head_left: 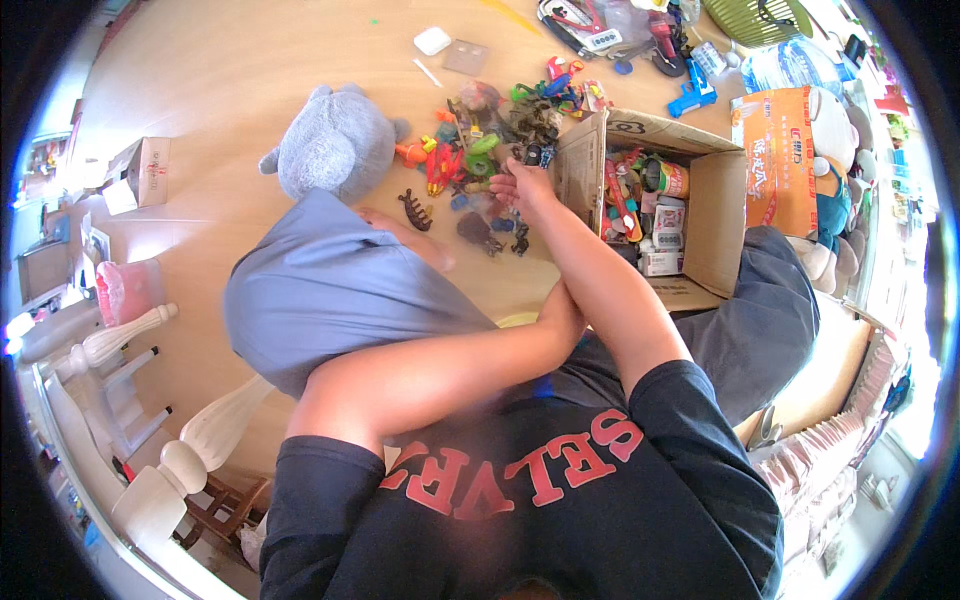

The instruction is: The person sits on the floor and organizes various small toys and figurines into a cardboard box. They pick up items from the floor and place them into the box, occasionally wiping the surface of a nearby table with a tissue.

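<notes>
My right hand (527, 189) hovers over a heap of small plastic toys, its fingers apart and nothing plainly held. Green ring-shaped pieces (482, 155), a red-and-yellow toy (444, 169) and a small dark blue toy (534, 154) lie by its fingertips. My left forearm (465, 356) crosses my lap; the left hand is mostly hidden behind my right forearm. Right of my right hand stands an open cardboard box (716, 217) holding mixed toys and small packets (663, 262). A brown ribbed toy (416, 210) lies beside my bare foot (401, 232).
A grey plush toy (330, 150) sits left of the heap. At the back right are a blue toy gun (694, 94), a green basket (757, 22) and an orange carton (776, 161) beside plush toys (831, 195). Turned white wooden legs (184, 465) stand at the lower left.
</notes>
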`<state>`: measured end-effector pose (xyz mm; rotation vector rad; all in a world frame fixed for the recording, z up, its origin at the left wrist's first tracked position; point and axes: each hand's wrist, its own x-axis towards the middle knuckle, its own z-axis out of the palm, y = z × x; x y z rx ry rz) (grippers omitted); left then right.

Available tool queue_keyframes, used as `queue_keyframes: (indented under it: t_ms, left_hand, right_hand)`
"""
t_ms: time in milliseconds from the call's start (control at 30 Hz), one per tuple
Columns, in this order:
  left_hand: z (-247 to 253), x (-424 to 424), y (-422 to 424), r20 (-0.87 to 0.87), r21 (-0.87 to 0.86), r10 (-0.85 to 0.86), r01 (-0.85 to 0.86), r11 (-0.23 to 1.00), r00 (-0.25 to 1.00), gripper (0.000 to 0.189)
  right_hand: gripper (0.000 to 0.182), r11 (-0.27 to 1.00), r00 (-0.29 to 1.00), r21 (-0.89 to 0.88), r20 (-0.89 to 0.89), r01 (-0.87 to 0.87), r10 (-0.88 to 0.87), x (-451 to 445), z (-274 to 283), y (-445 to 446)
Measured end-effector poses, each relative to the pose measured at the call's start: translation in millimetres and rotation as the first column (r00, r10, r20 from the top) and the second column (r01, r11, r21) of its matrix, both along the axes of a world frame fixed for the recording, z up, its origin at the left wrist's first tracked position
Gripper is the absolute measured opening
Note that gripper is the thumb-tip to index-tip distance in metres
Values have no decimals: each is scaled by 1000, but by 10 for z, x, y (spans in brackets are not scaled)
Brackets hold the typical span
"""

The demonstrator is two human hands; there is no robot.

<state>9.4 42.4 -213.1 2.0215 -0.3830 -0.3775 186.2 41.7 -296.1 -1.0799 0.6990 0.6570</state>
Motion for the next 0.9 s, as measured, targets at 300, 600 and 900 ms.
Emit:
queue_keyframes:
  t_ms: [300,600,900]
  left_hand:
    - [435,243,63,121,889,-714,245,387,689,50]
    - [437,257,63,100,849,-712,313,425,695,51]
    - [791,320,67,98,920,-700,204,335,707,37]
  right_hand:
    - [15,998,990,-58,141,9,0,-67,579,-115]
    - [21,933,865,-50,359,-357,350,-416,1843,-404]
    - [44,933,813,-150,459,-326,358,-546,2273,-1428]
